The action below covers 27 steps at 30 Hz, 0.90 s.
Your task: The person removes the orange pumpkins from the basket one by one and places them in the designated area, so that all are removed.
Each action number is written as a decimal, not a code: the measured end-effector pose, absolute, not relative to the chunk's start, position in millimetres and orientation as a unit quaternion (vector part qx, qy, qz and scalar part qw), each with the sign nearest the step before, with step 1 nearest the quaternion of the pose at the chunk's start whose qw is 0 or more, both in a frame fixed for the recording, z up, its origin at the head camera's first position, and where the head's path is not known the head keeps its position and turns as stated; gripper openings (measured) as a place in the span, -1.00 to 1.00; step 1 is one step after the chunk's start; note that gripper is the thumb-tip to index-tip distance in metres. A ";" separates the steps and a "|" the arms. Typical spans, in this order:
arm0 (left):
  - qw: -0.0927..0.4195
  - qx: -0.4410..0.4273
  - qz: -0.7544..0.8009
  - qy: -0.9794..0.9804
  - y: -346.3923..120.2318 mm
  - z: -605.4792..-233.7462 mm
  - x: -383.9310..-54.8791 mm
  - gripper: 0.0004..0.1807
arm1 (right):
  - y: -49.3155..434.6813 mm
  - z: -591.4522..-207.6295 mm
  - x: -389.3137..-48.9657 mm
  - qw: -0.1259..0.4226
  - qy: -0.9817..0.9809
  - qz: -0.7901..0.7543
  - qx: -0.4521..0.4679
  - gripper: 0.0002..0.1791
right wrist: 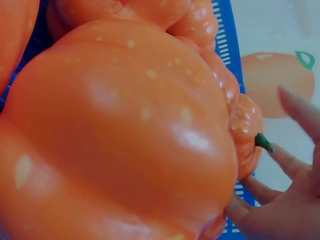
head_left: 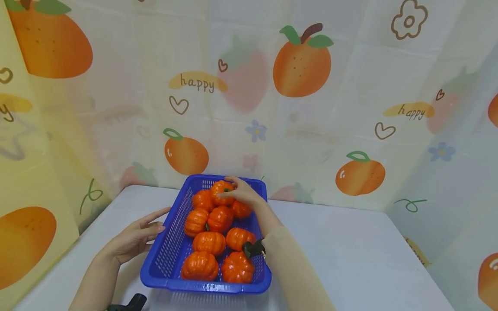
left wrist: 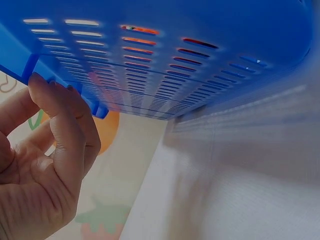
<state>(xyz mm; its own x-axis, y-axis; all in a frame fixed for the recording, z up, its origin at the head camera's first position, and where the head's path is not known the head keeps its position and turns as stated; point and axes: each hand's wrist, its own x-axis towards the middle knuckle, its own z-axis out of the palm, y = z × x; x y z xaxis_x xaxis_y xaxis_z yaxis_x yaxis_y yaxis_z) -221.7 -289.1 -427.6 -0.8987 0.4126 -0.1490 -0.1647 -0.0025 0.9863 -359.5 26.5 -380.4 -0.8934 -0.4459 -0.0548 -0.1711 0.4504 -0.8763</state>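
Note:
A blue plastic basket (head_left: pixel 171 283) with slotted walls holds several glossy orange miniature pumpkins (head_left: pixel 209 243). My left hand (head_left: pixel 134 237) is beside the basket's left wall, its relaxed fingers right at the rim. In the left wrist view, those fingertips (left wrist: pixel 37 85) meet the rim from outside. My right hand (head_left: pixel 245 192) reaches over the basket's far end, fingers spread around the farthest pumpkin (head_left: pixel 221 190). That pumpkin's green stem (right wrist: pixel 264 142) shows beside the fingers in the right wrist view, where one raised finger stands apart from it. A large near pumpkin (right wrist: pixel 120 120) fills most of that view.
The basket stands on a white table (head_left: pixel 330 255), near its back edge. Behind it hangs a fruit-printed curtain (head_left: pixel 249 108), which also runs along the left and right sides. A black wrist mount (head_left: pixel 253 248) on my right arm overlaps a pumpkin in the head view.

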 end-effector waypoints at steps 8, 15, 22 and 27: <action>0.203 0.092 0.700 0.678 -288.4 -424.5 -221.2 -0.34 | 26.1 -384.0 -357.3 0.116 0.880 -0.420 -0.191 -0.21; 0.205 0.094 0.701 0.676 -288.2 -424.5 -220.8 -0.35 | 23.1 -386.1 -356.2 0.119 0.893 -0.374 -0.218 -0.27; 0.207 0.097 0.704 0.672 -289.2 -425.5 -222.0 -0.34 | 20.6 -388.3 -357.1 0.118 0.902 -0.346 -0.231 -0.21; 0.209 0.100 0.706 0.670 -289.9 -426.8 -221.9 -0.33 | 19.8 -390.0 -358.7 0.119 0.906 -0.333 -0.232 -0.14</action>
<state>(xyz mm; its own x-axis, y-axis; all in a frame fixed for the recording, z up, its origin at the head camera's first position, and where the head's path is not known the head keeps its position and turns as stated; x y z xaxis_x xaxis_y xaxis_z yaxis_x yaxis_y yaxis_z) -221.9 -289.9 -426.8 -0.8929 0.4283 -0.1390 -0.1613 -0.0160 0.9868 -358.7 19.8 -390.0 -0.8642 -0.4993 -0.0613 -0.3410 0.6710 -0.6584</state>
